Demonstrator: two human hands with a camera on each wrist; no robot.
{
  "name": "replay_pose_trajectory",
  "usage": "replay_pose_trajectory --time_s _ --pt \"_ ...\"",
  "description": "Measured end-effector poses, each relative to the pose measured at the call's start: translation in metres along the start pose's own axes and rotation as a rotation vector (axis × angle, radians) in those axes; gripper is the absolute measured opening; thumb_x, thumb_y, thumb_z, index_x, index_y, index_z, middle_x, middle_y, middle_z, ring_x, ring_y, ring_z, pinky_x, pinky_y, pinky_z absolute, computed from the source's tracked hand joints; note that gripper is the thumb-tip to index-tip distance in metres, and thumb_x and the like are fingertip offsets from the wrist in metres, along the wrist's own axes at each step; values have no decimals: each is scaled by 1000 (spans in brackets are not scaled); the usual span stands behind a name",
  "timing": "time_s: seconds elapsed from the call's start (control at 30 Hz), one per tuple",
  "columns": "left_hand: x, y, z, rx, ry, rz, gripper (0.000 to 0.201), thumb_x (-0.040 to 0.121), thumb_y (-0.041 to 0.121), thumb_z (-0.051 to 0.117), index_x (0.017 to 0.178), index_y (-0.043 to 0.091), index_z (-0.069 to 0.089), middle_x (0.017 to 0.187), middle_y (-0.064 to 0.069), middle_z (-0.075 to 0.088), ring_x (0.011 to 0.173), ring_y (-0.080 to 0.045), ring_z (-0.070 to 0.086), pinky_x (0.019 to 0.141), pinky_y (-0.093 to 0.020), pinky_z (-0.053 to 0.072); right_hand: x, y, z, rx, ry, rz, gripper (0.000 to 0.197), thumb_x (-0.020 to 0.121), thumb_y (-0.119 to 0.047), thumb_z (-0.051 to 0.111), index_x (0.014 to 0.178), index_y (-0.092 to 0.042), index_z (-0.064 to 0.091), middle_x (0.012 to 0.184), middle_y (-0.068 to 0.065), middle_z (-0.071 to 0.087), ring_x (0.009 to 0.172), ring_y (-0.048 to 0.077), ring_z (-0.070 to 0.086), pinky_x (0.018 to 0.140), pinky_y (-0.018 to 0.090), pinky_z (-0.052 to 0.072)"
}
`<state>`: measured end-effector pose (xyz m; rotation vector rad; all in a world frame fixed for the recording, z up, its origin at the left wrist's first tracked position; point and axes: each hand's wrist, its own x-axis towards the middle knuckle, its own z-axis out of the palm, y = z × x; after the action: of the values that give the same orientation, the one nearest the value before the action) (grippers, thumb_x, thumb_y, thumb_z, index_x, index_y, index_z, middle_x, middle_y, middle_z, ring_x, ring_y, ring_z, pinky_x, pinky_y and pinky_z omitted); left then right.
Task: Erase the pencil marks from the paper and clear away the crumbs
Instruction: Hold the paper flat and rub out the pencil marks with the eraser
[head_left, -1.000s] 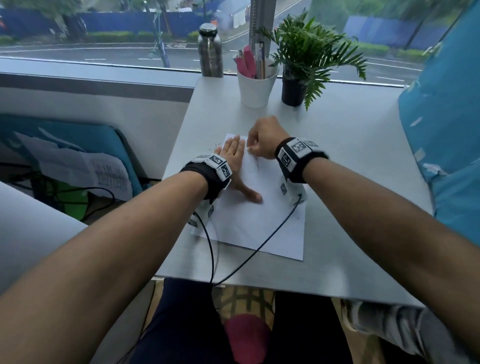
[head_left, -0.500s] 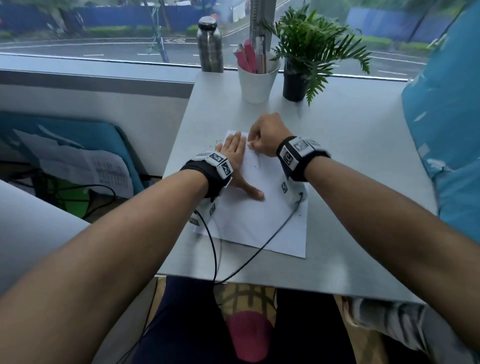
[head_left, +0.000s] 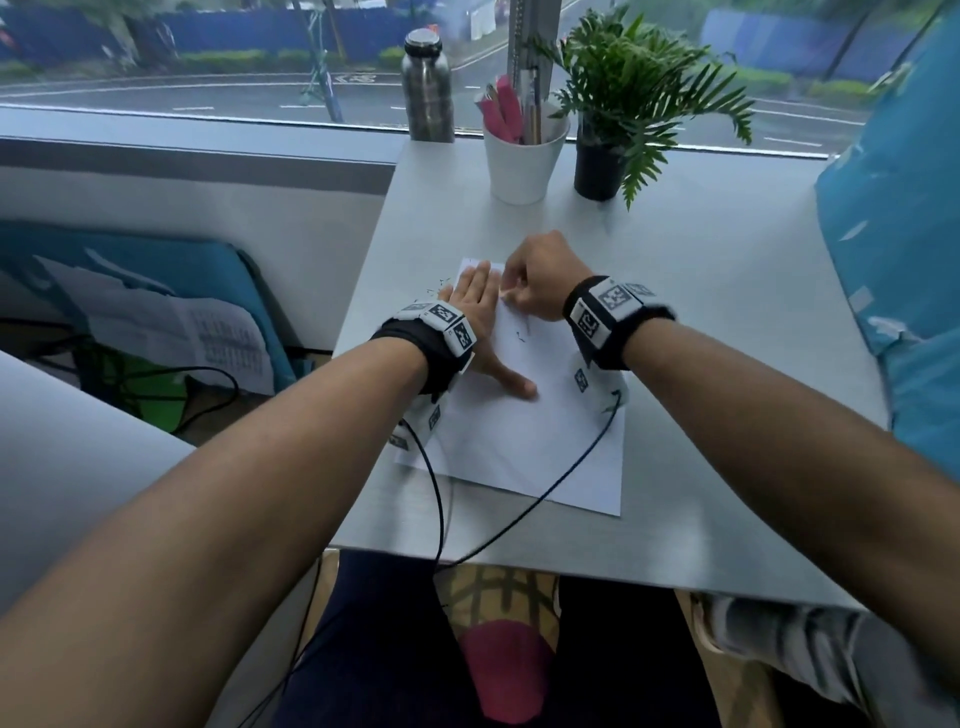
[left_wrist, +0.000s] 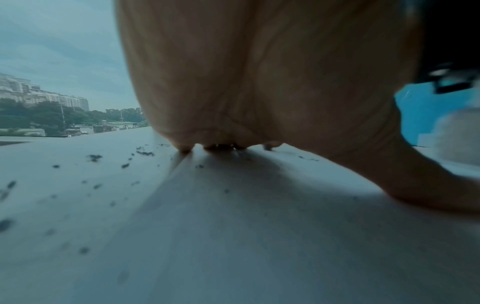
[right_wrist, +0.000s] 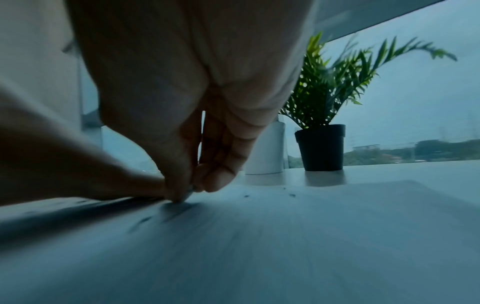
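No legible text, brand, number or sign is showing in any view. The wristbands (head_left: 608, 312) are displaying black-and-white square coded markers only, carrying no letters. The printed sheet (head_left: 218, 338) at 9 o'clock is showing rows of print too small to read, and the road marking (head_left: 356, 79) at 11 o'clock is blurring out

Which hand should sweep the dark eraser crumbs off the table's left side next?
Left, probably. The left hand lies flat on the white paper sheet, right beside the dark eraser crumbs left of it. The right hand pinches something small, likely the eraser, farther away.
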<state>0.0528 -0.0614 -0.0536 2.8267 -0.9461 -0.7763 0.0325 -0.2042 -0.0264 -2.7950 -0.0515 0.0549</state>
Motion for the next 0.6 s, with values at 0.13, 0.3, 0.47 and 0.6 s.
replay_pose_trajectory --time_s 0.13,0.3,0.47,0.6 --pt "1 0 0 34 -8 -13 181 14 99 52 152 10 -25 160 -5 -30 147 -21 -29 122 -43 -8 -47 -2 4 66 -114 -72 10 72 -11 72 78 -13 79 74 0 75 65 13 66 63 19 49" --pt "1 0 -4 14 2 -18 177 23 95 63 152 12 -24 161 -3 -29 147 -21 -27 122 -43 -8 -7 3 -12 37 -59 11 11 76 -18 77 84 -11 80 82 2 75 76 13 68 68 17 45" --pt "1 3 -1 16 11 -12 183 9 99 51 153 13 -22 162 -4 -25 148 -22 -25 122 -43 -7 12 1 -5 13 3 49 10 75 -13 70 81 -11 78 81 6 75 78 21 68 78 27 54" --pt "3 0 1 41 9 -20 173 30 94 64 152 10 -24 160 -5 -29 147 -22 -27 122 -43 -8 -39 2 1 69 -61 -53 10 72 -10 73 79 -12 79 74 1 75 60 9 61 62 17 48"
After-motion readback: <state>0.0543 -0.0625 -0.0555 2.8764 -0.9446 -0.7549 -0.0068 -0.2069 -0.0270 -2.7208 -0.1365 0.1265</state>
